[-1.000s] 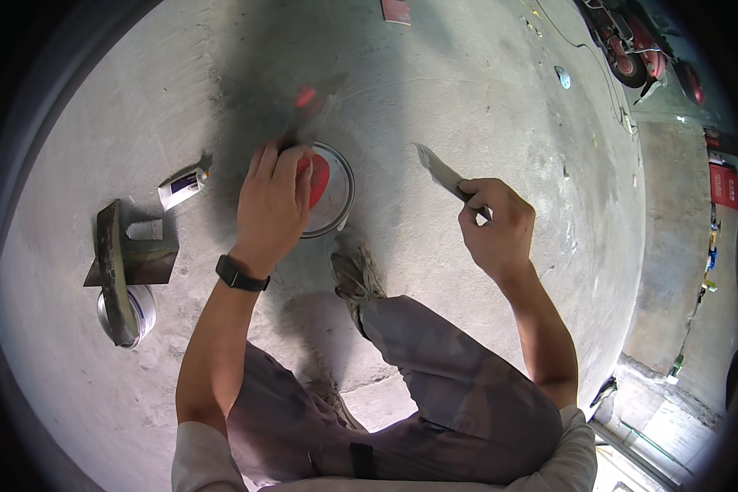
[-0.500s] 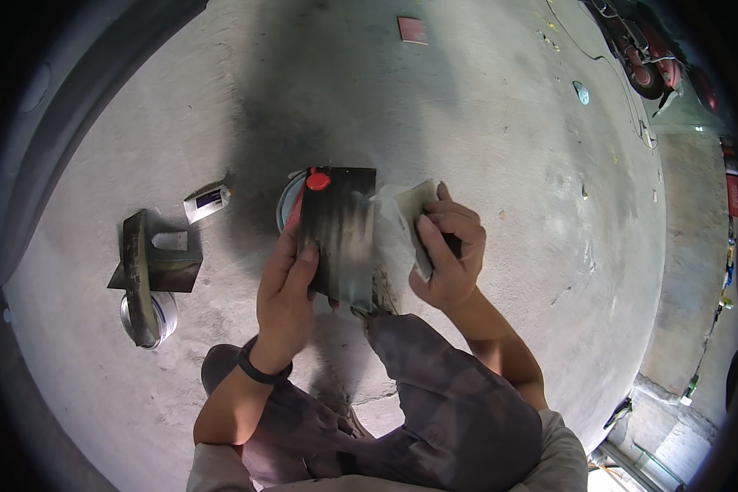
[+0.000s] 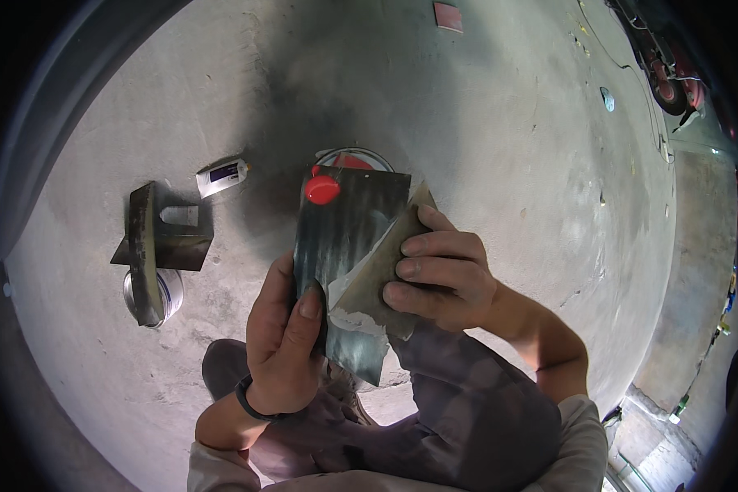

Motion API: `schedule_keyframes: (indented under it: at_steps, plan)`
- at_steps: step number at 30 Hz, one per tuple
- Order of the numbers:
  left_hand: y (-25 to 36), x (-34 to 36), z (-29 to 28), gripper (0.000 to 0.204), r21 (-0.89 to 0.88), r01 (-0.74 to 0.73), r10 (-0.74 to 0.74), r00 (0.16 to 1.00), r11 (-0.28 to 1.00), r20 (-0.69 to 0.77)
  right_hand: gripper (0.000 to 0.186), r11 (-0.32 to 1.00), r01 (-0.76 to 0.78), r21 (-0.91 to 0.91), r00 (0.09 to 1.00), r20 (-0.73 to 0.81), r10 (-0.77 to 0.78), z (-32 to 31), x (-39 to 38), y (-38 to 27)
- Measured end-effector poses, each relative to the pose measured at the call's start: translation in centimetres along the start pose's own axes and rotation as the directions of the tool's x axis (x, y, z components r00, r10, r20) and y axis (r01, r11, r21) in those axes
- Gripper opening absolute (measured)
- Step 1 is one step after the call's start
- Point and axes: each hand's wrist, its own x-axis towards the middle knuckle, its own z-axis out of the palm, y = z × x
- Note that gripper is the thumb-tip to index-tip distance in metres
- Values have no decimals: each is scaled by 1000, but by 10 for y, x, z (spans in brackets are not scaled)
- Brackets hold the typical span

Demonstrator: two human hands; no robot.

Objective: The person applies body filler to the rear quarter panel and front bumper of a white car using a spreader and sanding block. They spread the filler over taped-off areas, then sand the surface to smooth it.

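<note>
My left hand [image 3: 285, 348] grips a dark rectangular metal plate [image 3: 348, 213] by its lower left edge, the thumb lying over its face. A glossy red blob of paste [image 3: 322, 189] sits near the plate's top left corner. Closed around a flat grey scraper blade [image 3: 381, 266], my right hand [image 3: 447, 275] has it tilted across the plate's right side. White paste [image 3: 359, 321] clings along the blade's edge and meets the plate lower down. Behind the plate's top edge shows a round can [image 3: 369, 153] with some red inside its rim.
On the floor to the left lies a white tube [image 3: 221, 177] with a dark label. Near it, a bent metal piece [image 3: 143, 254] with a dark plate [image 3: 184, 250] rests by a tin [image 3: 172, 293]. Farther off are a red square [image 3: 448, 16] and a red motorcycle [image 3: 672, 86].
My right hand has brought the scraper blade leftward over the plate, from beside its right edge. The plate now looks tilted, and the view has shifted slightly.
</note>
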Motion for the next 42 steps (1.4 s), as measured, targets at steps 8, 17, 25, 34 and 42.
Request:
schedule_keyframes:
  at_steps: [8,17,25,34,42]
  plan:
    - [-5,-6,-11,53,71,123,-119,991,990,-55,38,985,80,-153,966,255,-39,-40,-10,16]
    - [-11,-5,-28,51,-183,38,-27,998,982,65,39,968,-159,-194,956,216,200,-66,-16,16]
    - [-20,18,-52,45,-153,-91,69,987,984,-145,34,945,-269,188,881,445,162,-39,-14,-40]
    - [-43,37,-35,10,108,-174,187,973,979,-134,21,22,-715,698,325,304,895,-10,-6,-54]
    - [-36,37,-36,16,66,-211,218,970,975,-110,23,257,-817,517,459,312,832,-13,-5,-58]
